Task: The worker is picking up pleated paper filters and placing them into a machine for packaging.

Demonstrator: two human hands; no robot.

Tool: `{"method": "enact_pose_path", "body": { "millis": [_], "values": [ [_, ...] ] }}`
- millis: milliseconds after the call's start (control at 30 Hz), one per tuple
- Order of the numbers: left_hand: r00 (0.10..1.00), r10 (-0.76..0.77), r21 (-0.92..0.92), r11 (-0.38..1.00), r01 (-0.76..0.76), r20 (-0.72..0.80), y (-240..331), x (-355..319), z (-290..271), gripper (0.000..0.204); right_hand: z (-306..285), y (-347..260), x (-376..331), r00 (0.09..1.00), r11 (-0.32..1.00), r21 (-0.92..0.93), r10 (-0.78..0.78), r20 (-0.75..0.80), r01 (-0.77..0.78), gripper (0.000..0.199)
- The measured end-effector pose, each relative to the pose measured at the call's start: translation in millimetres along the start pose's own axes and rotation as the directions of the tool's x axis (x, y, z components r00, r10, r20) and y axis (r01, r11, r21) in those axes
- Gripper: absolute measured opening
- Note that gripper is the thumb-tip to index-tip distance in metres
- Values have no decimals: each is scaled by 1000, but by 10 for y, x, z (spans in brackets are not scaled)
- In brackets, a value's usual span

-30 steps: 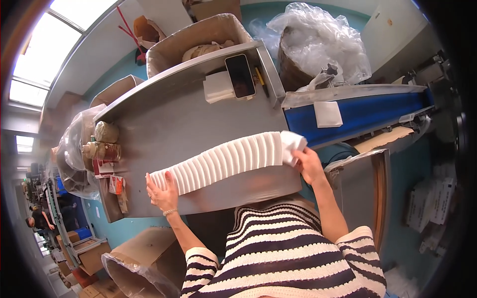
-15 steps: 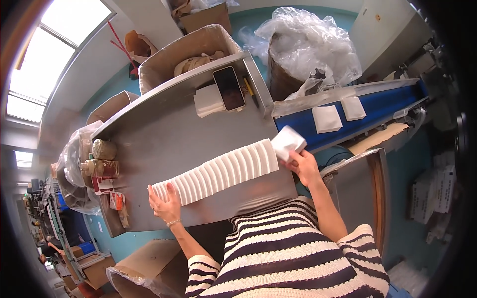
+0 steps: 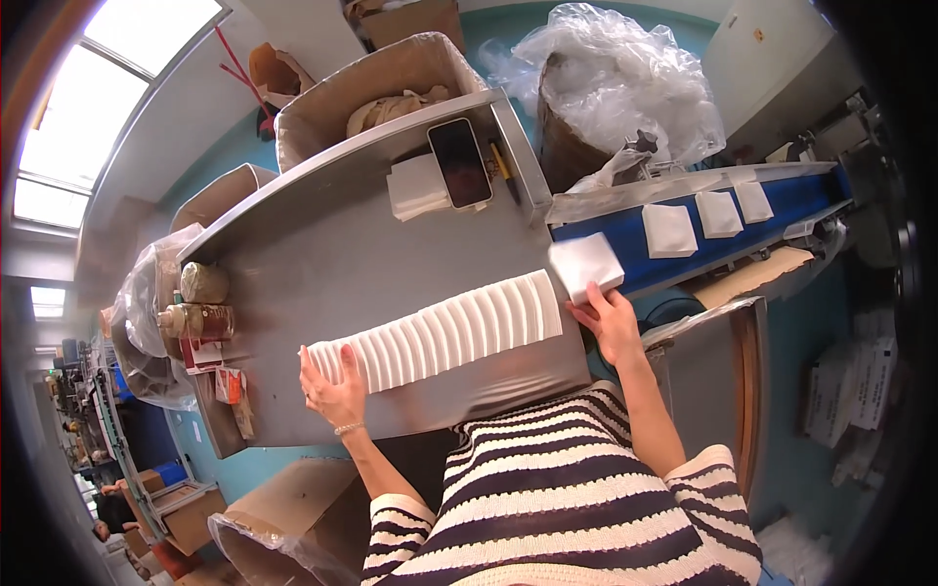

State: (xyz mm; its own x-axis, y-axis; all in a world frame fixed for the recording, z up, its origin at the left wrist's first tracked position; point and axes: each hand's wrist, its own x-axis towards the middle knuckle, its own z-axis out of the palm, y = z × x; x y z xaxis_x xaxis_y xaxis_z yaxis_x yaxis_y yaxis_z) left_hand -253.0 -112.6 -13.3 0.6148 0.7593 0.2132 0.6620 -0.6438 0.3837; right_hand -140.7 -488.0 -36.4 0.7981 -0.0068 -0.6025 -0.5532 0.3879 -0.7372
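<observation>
A long row of white folded paper napkins, standing on edge in close-packed bundles, lies aslant on the grey metal table. My left hand is closed round the row's left end, thumb on the near side and fingers at the end. Beyond its right end, my right hand pinches a square stack of white napkins by its near edge. That stack lies almost flat beside the left end of a blue conveyor belt. Three similar napkin stacks are spaced along the belt.
A phone rests partly on some white napkins near a yellow-and-black pen. A tape roll and a jar stand at the table's left edge. Behind are a cardboard box and bagged clear plastic.
The stack in my right hand has come up slightly to the right and shows flatter. My left hand sits a little farther right. Three stacks show on the belt instead of two.
</observation>
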Motion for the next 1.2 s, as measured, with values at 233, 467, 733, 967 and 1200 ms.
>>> {"method": "enact_pose_path", "body": {
  "millis": [233, 467, 733, 967, 1200],
  "values": [
    [999, -41, 26, 999, 41, 1, 48, -49, 35, 83, 251, 57, -79, 964, 903, -425, 56, 259, 61, 43],
    [997, 42, -98, 995, -36, 62, 188, -81, -2, 80, -15, 143, 115, 993, 977, -179, -118, 5, 117, 35],
    [999, 37, -64, 997, -34, 35, 209, -113, 19, 79, 29, 65, 19, 999, 995, -90, -35, 35, 38, 26],
    [995, 86, -38, 996, -84, 48, 271, -154, -16, 78, 386, 10, -204, 951, 844, -491, -66, 303, 215, 38],
    [991, 125, -167, 979, -116, 43, 370, -151, -33, 73, 46, 69, 82, 996, 988, -138, -74, -41, 67, 29]
  ]
}}
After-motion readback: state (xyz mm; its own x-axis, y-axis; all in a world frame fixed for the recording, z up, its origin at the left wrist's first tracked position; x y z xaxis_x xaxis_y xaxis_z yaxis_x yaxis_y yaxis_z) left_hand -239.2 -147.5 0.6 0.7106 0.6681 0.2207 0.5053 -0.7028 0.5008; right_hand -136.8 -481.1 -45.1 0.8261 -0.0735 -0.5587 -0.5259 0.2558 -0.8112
